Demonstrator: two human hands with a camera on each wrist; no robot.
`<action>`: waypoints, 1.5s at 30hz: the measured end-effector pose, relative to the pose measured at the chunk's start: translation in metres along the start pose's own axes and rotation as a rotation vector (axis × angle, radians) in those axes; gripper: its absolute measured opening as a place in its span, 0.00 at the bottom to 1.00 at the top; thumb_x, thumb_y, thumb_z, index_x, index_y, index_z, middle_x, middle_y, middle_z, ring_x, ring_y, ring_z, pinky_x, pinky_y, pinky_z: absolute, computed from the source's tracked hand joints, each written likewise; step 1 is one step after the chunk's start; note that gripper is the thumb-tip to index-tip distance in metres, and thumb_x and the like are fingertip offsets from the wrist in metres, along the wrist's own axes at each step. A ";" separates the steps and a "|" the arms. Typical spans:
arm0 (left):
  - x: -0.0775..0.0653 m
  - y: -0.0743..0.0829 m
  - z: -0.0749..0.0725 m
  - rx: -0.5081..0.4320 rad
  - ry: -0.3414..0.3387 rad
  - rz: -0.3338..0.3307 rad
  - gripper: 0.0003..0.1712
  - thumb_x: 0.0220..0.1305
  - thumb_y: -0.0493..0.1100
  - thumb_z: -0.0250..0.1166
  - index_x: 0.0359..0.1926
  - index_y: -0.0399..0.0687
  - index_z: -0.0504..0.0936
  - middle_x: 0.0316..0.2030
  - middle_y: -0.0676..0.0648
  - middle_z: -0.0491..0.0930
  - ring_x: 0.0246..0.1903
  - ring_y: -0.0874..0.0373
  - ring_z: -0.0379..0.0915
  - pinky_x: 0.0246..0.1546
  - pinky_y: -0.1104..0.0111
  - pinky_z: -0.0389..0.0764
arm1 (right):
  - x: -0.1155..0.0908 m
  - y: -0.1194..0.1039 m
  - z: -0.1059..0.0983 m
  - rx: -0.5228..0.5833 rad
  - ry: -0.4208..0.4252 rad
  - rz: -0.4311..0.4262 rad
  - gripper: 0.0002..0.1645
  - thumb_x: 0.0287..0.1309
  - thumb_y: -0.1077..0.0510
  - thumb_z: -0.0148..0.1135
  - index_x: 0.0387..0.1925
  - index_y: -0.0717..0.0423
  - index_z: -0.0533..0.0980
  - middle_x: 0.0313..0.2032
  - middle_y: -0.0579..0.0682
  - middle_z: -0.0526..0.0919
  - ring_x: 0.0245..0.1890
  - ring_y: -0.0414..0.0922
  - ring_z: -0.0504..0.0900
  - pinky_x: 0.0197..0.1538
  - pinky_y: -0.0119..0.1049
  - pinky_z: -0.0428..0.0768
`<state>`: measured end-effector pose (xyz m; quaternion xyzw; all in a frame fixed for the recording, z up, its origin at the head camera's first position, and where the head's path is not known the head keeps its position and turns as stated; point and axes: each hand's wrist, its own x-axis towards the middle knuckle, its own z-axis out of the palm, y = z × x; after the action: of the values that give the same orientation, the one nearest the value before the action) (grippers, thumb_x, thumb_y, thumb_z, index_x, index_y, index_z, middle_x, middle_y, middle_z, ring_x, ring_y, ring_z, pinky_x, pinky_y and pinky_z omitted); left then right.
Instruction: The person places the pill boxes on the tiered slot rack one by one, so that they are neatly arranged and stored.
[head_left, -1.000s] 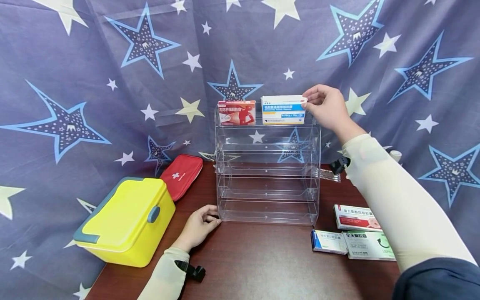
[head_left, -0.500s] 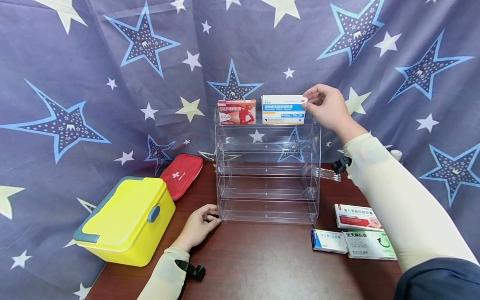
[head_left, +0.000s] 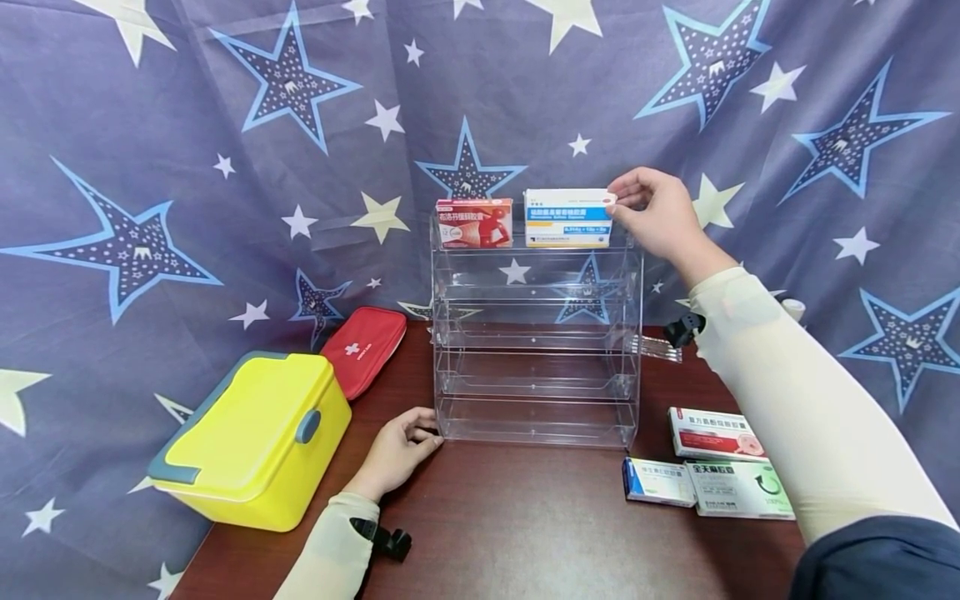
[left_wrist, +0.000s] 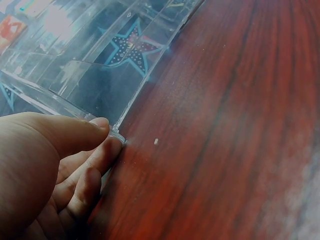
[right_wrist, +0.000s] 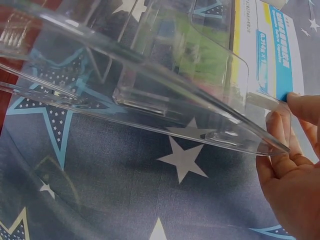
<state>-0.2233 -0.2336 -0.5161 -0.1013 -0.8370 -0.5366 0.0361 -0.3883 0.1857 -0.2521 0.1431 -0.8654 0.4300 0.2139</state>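
Observation:
A clear acrylic shelf rack [head_left: 532, 341] with several tiers stands upright on the table. On its top tier, a white-and-blue medicine box [head_left: 567, 218] sits to the right of a red medicine box [head_left: 474, 223]. My right hand [head_left: 654, 218] pinches the white-and-blue box at its right end, thumb in front and fingers behind; the right wrist view shows the fingers beside the rack's side panel. Low at the rack's left front corner, my left hand [head_left: 397, 454] grips the edge between thumb and fingers, as the left wrist view shows up close.
A yellow box with a lid [head_left: 255, 442] stands at the left, a red first-aid pouch [head_left: 363, 352] behind it. On the right lie a red-and-white medicine box [head_left: 716, 434], a blue-and-white one [head_left: 658, 482] and a green-and-white one [head_left: 738, 490]. Silvery packs [head_left: 660, 348] lie behind the rack.

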 end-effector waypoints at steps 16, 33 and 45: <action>0.010 -0.030 -0.001 0.012 -0.015 -0.020 0.22 0.63 0.29 0.74 0.57 0.41 0.83 0.45 0.44 0.86 0.40 0.51 0.86 0.42 0.71 0.83 | -0.013 0.003 -0.019 -0.001 0.058 -0.016 0.19 0.68 0.54 0.71 0.55 0.56 0.81 0.51 0.55 0.88 0.53 0.45 0.85 0.49 0.30 0.75; 0.009 -0.030 -0.003 -0.002 -0.026 -0.011 0.21 0.63 0.31 0.75 0.56 0.44 0.83 0.46 0.45 0.86 0.40 0.53 0.86 0.42 0.70 0.83 | -0.179 0.124 -0.123 -0.135 0.074 0.131 0.25 0.67 0.54 0.73 0.60 0.59 0.79 0.40 0.20 0.79 0.39 0.16 0.77 0.39 0.14 0.72; 0.011 -0.034 -0.002 -0.005 -0.029 -0.005 0.21 0.64 0.35 0.76 0.57 0.44 0.83 0.46 0.45 0.86 0.39 0.55 0.86 0.43 0.70 0.83 | -0.272 0.232 -0.144 -0.294 0.019 0.481 0.39 0.73 0.48 0.65 0.69 0.73 0.66 0.61 0.79 0.73 0.48 0.62 0.80 0.35 0.33 0.75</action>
<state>-0.2409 -0.2478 -0.5438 -0.1068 -0.8364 -0.5371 0.0223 -0.2166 0.4555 -0.4674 -0.1030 -0.9255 0.3397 0.1324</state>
